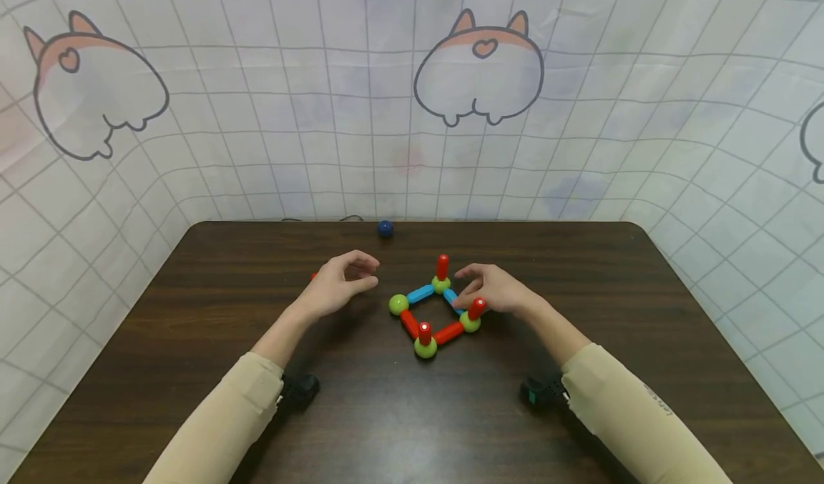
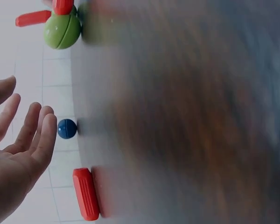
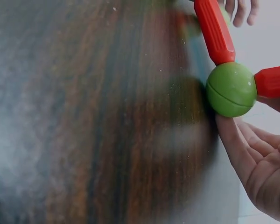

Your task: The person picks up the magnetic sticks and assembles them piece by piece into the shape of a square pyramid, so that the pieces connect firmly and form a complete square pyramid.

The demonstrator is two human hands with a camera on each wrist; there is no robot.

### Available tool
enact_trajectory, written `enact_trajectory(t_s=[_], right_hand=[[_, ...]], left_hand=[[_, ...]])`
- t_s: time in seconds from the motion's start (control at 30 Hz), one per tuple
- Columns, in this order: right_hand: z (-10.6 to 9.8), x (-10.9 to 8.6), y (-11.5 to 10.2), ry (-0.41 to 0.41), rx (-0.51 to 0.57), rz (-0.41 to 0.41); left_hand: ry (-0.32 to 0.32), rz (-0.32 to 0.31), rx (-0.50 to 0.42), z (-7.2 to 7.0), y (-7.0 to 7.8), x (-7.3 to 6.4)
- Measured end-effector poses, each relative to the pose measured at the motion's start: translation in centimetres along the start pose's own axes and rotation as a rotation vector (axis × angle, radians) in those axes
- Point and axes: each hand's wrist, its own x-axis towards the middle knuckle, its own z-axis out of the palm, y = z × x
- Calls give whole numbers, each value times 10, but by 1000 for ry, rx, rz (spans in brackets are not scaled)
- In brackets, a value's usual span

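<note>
Magnetic-looking rods and green balls form a four-sided frame on the table. Its far sides are blue rods [image 1: 421,294]; the near sides are red rods [image 1: 448,332]. Red rods stand up from the far ball [image 1: 440,284], the near ball [image 1: 425,347] and the right ball [image 1: 471,322]. The left ball [image 1: 398,304] has a bare top. My left hand [image 1: 337,282] hovers left of it, fingers loosely bent, holding nothing. Beside the right ball is my right hand [image 1: 496,289], fingers spread around the right blue rod; in the right wrist view a finger touches the green ball [image 3: 232,89].
A dark blue ball [image 1: 385,229] sits by the table's back edge. One loose red rod [image 2: 86,194] lies on the table, mostly hidden behind my left hand in the head view. A patterned cloth [image 1: 412,112] hangs behind the dark wooden table [image 1: 399,427].
</note>
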Motion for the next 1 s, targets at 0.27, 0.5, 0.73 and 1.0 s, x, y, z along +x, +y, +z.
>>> enact_trajectory(t_s=[0.27, 0.5, 0.73, 1.0], right_hand=[[3, -6, 0, 0, 36, 10], [8, -15, 0, 30, 90, 55], [9, -21, 1, 51, 160, 69], [10, -22, 2, 60, 158, 70]], left_hand=[[3, -32, 85, -13, -1, 0], [-10, -26, 314, -25, -8, -3], [-21, -54, 432, -39, -16, -5], [-58, -100, 511, -50, -22, 0]])
